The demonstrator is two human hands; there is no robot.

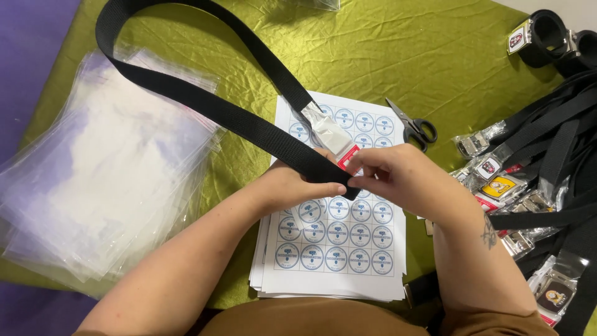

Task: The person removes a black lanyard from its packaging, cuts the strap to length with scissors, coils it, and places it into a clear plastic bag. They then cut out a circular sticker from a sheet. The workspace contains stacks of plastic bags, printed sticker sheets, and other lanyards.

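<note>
A long black webbing belt [186, 93] loops across the green cloth, its buckle end wrapped in a small clear plastic sleeve [326, 132]. My left hand [291, 185] grips the free end of the belt from below. My right hand [392, 174] pinches the same end at its tip, just under the wrapped buckle. Both hands hover over a stack of white sheets [336, 249] printed with round blue stickers.
A pile of clear plastic bags [106, 180] lies on the left. Black-handled scissors [413, 127] rest beside the sheets. A heap of black belts with wrapped buckles [541, 186] fills the right side, and rolled belts [544, 37] sit at the top right.
</note>
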